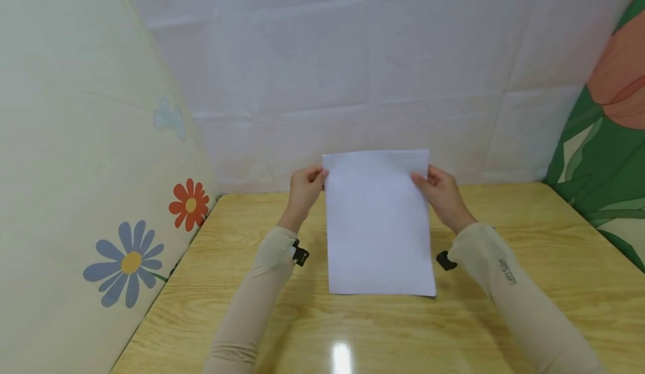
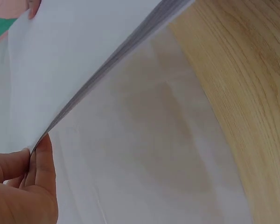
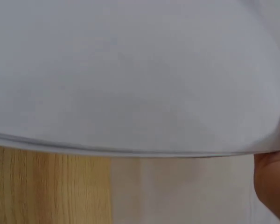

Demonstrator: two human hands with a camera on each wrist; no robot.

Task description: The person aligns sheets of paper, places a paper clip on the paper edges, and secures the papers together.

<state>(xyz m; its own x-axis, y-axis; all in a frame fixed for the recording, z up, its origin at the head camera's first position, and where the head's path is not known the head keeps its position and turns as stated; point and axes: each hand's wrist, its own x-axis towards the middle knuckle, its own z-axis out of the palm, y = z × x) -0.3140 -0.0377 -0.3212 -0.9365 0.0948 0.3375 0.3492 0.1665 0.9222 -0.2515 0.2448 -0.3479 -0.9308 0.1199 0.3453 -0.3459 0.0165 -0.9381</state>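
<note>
Where the pale left wall [image 1: 75, 139] stands, well off to the left of both hands, it carries a blue-grey flower [image 1: 131, 263], a faint blue butterfly [image 1: 169, 117] and a red flower [image 1: 190, 205]. Next comes the person's left sleeve [image 1: 247, 307], beige, with a black wrist device [image 1: 300, 255] at its cuff, just below the left hand. The left hand [image 1: 304, 189] pinches the near-top left edge of a white stack of paper [image 1: 378, 228] between thumb and fingers; the left wrist view shows several layered sheets along that edge. Held between the two hands, the stack hangs down from their grip with its blank face towards the person. Below and around the hands spreads the wood-grain desk [image 1: 232, 239]; whether the stack's lower edge touches it cannot be told. Behind both hands rises a creased white backdrop [image 1: 302, 71]. The right hand [image 1: 445, 197] pinches the opposite edge near the top, thumb on the front face, fingers behind. Below that hand sit another black device [image 1: 445, 260] and the right sleeve [image 1: 534, 312], which bears dark lettering. Farthest right of the hands is a green panel [image 1: 604, 167] with a large coral flower [image 1: 625, 77].
</note>
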